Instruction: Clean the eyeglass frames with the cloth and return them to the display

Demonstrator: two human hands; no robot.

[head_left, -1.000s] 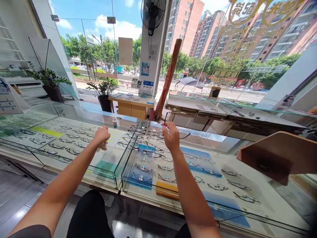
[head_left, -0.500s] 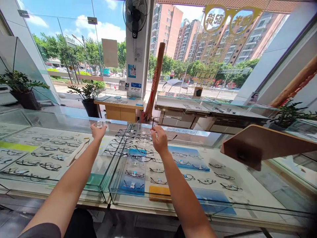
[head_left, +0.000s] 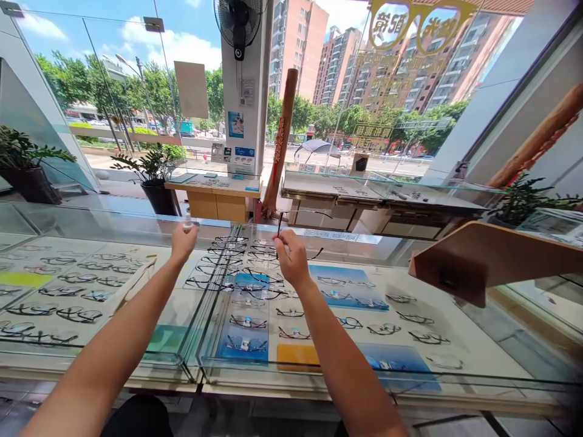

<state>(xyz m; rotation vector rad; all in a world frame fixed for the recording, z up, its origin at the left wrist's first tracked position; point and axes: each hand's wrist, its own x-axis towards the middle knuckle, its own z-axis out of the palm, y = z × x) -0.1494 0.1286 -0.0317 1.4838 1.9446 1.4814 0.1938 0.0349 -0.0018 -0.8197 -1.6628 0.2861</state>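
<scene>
My left hand [head_left: 183, 241] is stretched forward over the glass display counter [head_left: 136, 358], its fingers closed round a small clear spray bottle [head_left: 187, 220] with a white cap. My right hand [head_left: 291, 258] is held a little to the right above the counter, pinching a pair of thin black-framed glasses [head_left: 280, 222]; one temple sticks up and another trails out to the right. Under the glass lie rows of eyeglass frames [head_left: 255, 279] on white and blue trays.
A wooden stool seat or board [head_left: 483, 258] juts in at the right over the counter. Beyond stand a second display case [head_left: 387, 197], potted plants [head_left: 152, 173], a pillar with a wall fan [head_left: 239, 21], a tall wooden post [head_left: 280, 139] and large windows.
My left hand moved forward from a cloth on the glass to the small bottle and closed on it, lifting it. My right hand kept the glasses. The view shifted right.
</scene>
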